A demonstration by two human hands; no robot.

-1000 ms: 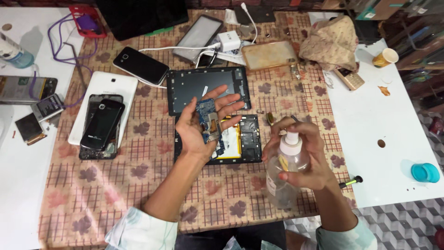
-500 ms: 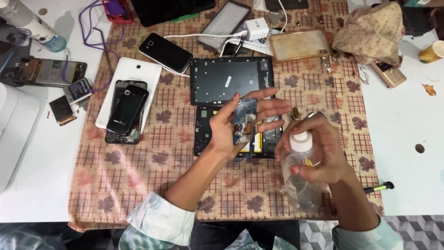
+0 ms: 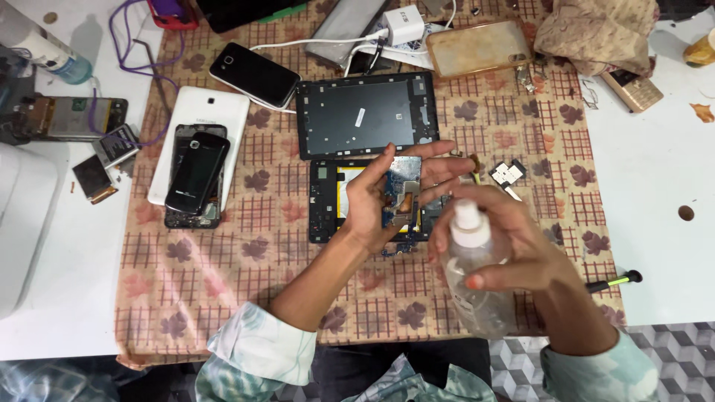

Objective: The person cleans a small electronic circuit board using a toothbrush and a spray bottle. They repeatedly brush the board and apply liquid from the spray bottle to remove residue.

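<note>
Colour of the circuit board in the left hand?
Blue circuit board, with a copper-toned patch; head view, resting in the left hand.

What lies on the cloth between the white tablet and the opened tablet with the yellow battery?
Only bare checked cloth lies there, in the head view.
</note>
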